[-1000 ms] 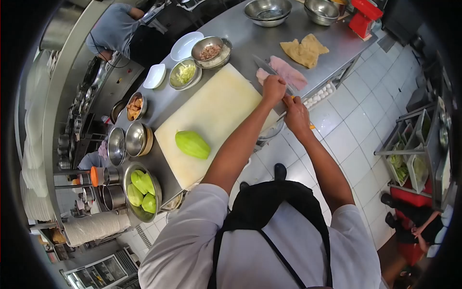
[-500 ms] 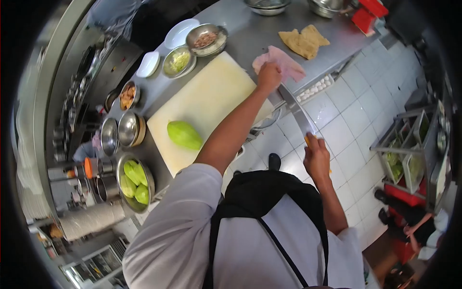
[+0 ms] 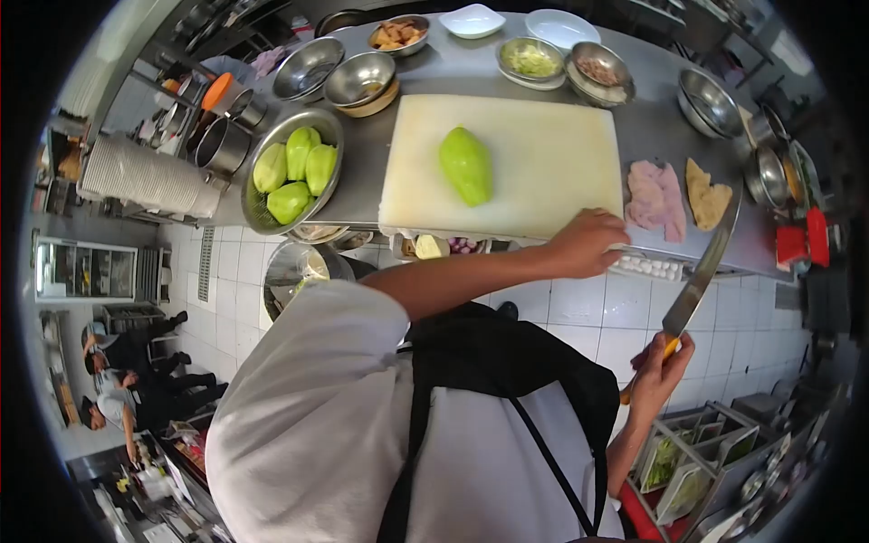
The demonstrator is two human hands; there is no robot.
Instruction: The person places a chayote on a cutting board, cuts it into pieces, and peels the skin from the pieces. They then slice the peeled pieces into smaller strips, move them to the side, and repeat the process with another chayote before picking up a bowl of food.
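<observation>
1. One knife [image 3: 700, 282] is gripped by its yellow handle in the right hand [image 3: 663, 369], off the near right edge of the worktop [image 3: 355, 176]; the blade is pointed far and right, beside the tan cloth.
2. The left hand [image 3: 588, 242] is held at the near right corner of the cutting board [image 3: 552, 154], fingers curled; whether anything is enclosed cannot be told.
3. Two cloths, one pink [image 3: 656, 199] and one tan [image 3: 708, 195], are laid between board and blade.
4. Green fruits counted: five. One [image 3: 466, 166] is placed on the left half of the board, occupying part of its surface; four are held in the colander [image 3: 337, 163] at left.
5. Far side, white dishes: two [image 3: 472, 21] [image 3: 561, 29].
6. Filled bowls: three, with orange pieces [image 3: 398, 34], chopped pale green pieces [image 3: 529, 60] and pinkish bits [image 3: 598, 68].
7. Two metal bowls [image 3: 310, 68] [image 3: 360, 79] are set far left, beyond the colander.
8. One red scale [image 3: 804, 240] is stood at far right.
9. White eggs [image 3: 648, 268] are seen below the near edge; their number cannot be read.
</observation>
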